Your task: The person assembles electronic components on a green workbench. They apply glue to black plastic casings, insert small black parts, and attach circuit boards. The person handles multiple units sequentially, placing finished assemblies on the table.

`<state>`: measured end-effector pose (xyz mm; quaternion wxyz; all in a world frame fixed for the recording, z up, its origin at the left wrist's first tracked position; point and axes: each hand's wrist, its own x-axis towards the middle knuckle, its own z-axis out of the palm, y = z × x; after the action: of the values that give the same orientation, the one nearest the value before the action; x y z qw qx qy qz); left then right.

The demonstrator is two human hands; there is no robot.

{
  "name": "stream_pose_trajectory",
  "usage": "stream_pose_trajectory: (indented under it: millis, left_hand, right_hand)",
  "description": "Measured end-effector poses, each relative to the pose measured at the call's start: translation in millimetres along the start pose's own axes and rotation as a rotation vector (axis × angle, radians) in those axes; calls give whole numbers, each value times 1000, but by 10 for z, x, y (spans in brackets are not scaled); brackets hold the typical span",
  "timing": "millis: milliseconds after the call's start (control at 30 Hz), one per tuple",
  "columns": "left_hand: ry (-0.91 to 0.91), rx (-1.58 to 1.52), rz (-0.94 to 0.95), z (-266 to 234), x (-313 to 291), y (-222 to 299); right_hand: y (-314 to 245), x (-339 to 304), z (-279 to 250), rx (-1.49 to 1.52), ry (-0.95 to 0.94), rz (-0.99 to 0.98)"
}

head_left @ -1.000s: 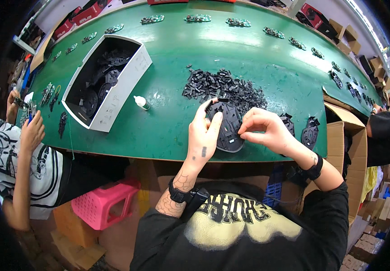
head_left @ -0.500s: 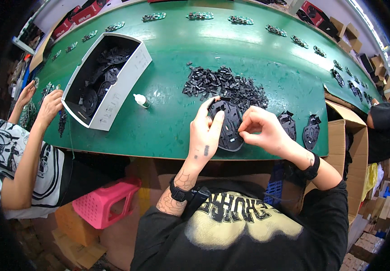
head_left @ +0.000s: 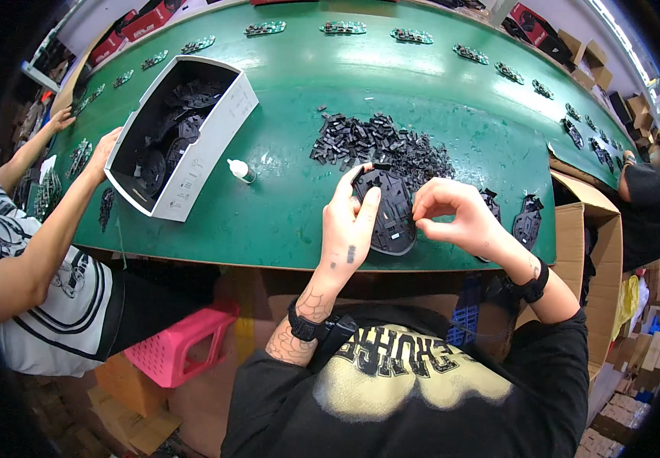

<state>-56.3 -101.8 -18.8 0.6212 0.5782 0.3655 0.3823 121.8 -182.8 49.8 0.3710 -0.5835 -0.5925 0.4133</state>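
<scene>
My left hand (head_left: pixel 352 225) grips the left edge of a black oval plastic shell (head_left: pixel 391 217) held over the near edge of the green table (head_left: pixel 299 107). My right hand (head_left: pixel 456 217) has its fingers pinched together against the right side of the shell; whether a small part sits between them cannot be seen. Just beyond the shell lies a heap of small black plastic pieces (head_left: pixel 380 145).
A white box (head_left: pixel 192 172) of black shells sits at the left, with a small white bottle (head_left: pixel 240 169) beside it. More black shells (head_left: pixel 527 220) lie to my right near an open cardboard box (head_left: pixel 586 229). A person at the left reaches toward the table; another sits far right.
My hands stay on the shell with little shift. The person at the left has stretched an arm further out to the white box.
</scene>
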Motion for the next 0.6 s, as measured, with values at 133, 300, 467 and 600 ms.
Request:
stream_pose_trajectory:
  millis: [133,300,467,600]
  left_hand:
    - [-2,6,24,2,2,-14]
    - [-38,18,27,-13,7,-35]
    - [-71,89,2,-45,-12,26]
    - [-55,54,-2,-37,-9,12]
  right_hand:
    - [-9,-7,55,-27,4,-13]
    - [84,0,80,0,-3,-25]
    - [97,23,147,-101,12,-46]
    - [79,54,145,-53,-12,31]
